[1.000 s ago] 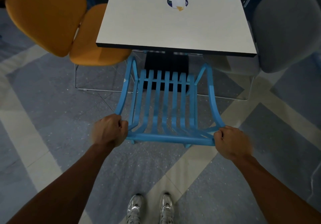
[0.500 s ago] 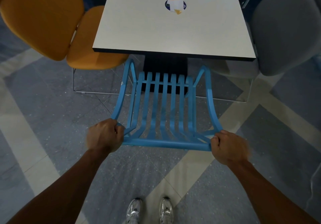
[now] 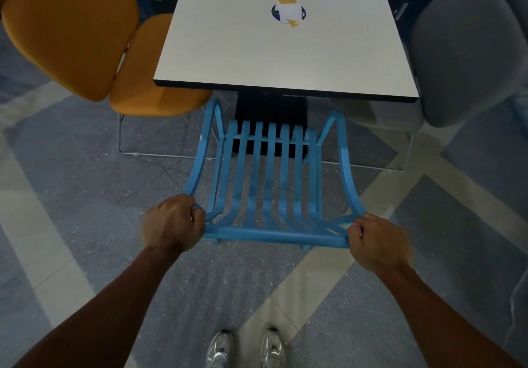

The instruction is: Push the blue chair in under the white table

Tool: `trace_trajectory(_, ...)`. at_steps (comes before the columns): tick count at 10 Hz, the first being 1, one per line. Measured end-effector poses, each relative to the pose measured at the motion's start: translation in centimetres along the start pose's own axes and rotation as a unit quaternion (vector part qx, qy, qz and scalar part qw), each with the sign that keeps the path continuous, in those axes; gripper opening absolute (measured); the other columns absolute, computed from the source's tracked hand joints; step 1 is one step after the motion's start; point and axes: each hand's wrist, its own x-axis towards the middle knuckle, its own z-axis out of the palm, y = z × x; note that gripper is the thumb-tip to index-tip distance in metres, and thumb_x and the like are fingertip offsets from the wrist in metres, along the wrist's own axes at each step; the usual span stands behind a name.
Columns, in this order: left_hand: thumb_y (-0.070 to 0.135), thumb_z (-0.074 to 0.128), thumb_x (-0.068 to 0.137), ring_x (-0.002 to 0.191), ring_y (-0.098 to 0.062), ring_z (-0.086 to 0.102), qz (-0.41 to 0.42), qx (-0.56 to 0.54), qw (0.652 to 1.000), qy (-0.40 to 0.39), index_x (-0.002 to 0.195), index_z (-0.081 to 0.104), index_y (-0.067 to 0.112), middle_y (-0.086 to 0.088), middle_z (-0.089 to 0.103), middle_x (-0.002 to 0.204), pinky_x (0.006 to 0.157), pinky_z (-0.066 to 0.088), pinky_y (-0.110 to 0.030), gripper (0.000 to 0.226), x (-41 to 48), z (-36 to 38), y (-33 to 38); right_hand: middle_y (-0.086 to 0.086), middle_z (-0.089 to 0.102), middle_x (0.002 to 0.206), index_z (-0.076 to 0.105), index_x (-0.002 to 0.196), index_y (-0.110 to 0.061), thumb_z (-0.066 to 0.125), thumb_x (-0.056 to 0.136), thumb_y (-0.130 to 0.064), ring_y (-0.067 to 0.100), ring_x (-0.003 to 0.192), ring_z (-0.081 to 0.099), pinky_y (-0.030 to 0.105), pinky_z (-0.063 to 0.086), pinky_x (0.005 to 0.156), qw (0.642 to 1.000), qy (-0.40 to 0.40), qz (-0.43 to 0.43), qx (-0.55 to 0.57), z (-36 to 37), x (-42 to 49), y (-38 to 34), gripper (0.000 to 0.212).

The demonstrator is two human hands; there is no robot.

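Head view, looking down: we stand behind the blue chair, silver sneakers at 6 o'clock. Our left hand is clenched around the left end of the chair's top rail, fingers curled tight together on the frame. Our right hand grips the right end the same way, fingers wrapped and pressed close. The chair sits at centre frame, its slatted seat pointing toward 12 o'clock, front edge just at the near edge of the white table; most of the seat is outside the tabletop. On the table at 12 o'clock lies a round dark sticker with white and yellow patches; no containers visible. An orange chair stands at 10 o'clock, a grey chair at 2 o'clock. The floor is grey with pale bands.
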Motion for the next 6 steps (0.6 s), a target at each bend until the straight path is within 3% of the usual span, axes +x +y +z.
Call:
trace_trajectory(2, 0.037, 0.038, 0.084, 0.046, -0.005, 0.044, 0.006, 0.004, 1.0, -0.01, 0.062, 0.044, 0.03, 0.012, 0.044, 0.057, 0.042, 0.039, -0.024, 0.024, 0.1, -0.3, 0.3, -0.008, 0.045, 0.063, 0.046, 0.062, -0.027, 0.036, 0.088, -0.036, 0.012, 0.05, 0.045, 0.025, 0.029, 0.046, 0.999, 0.027, -0.02, -0.004, -0.2, -0.1, -0.5, 0.03)
trace_trajectory(4, 0.028, 0.055, 0.087, 0.049, -0.002, 0.044, 0.026, -0.016, 1.0, 0.002, 0.065, 0.04, 0.032, 0.014, 0.044, 0.061, 0.045, 0.037, -0.02, 0.027, -0.5, -1.2, 1.2, -0.008, 0.047, 0.069, 0.064, 0.071, -0.019, 0.05, 0.093, -0.032, 0.011, 0.055, 0.044, 0.027, 0.033, 0.053, 0.996, 0.076, -0.033, 0.032, -1.2, -0.6, -0.8, 0.03)
trace_trajectory(6, 0.035, 0.045, 0.087, 0.065, -0.013, 0.046, 0.076, -0.088, 0.99, 0.079, 0.081, 0.05, 0.022, 0.006, 0.047, 0.076, 0.06, 0.041, -0.03, 0.015, 3.1, -6.6, 5.3, -0.001, 0.059, 0.086, 0.065, 0.1, -0.015, 0.041, 0.098, -0.035, 0.016, 0.072, 0.057, 0.037, 0.05, 0.065, 0.985, 0.115, -0.056, 0.118, -6.5, 2.2, -4.6, 0.032)
